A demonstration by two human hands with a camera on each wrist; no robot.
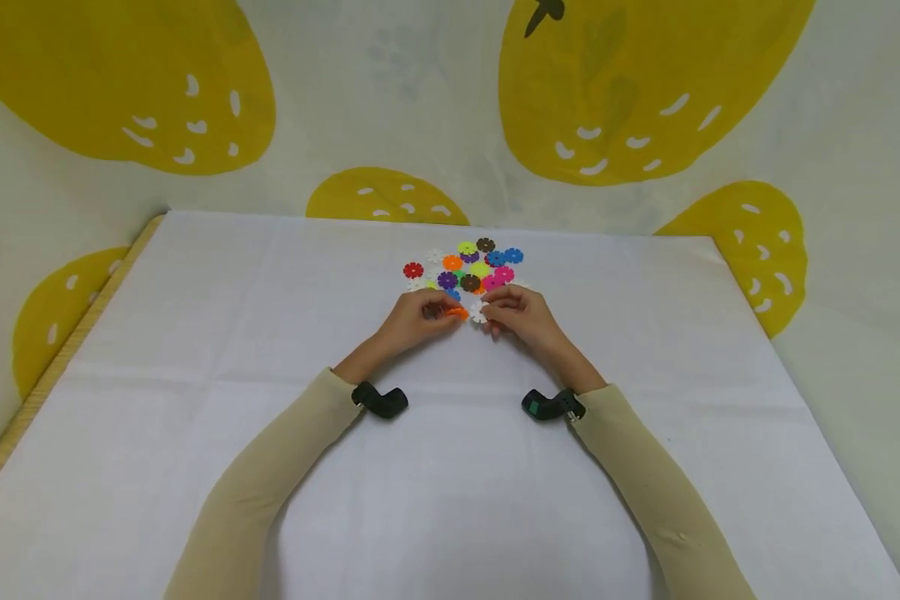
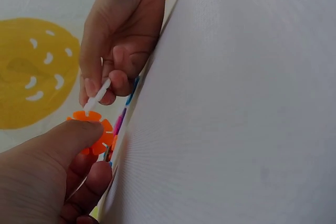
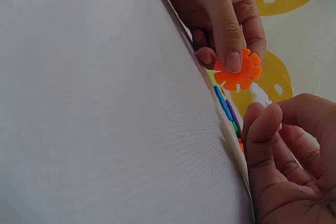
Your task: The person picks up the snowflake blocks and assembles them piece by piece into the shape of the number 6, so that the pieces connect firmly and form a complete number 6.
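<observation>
In the head view my left hand (image 1: 412, 321) pinches an orange notched plastic disc (image 2: 105, 139) between thumb and fingers. My right hand (image 1: 527, 321) holds a white notched disc (image 1: 477, 313) by its edge. The left wrist view shows the white disc edge-on, its tip at the rim of the orange one, roughly crosswise to it. Whether their slots are engaged cannot be told. Fingertips cover part of each disc. Just beyond both hands lies a loose group of flower-shaped discs in several colours, among them a red disc (image 1: 413, 270) and a brown disc (image 1: 485, 245).
A white cloth (image 1: 450, 483) covers the table, with a wooden edge (image 1: 67, 350) showing at the left. Behind the table hangs a pale curtain (image 1: 397, 100) with large yellow fruit prints. Each wrist wears a dark camera (image 1: 378, 402).
</observation>
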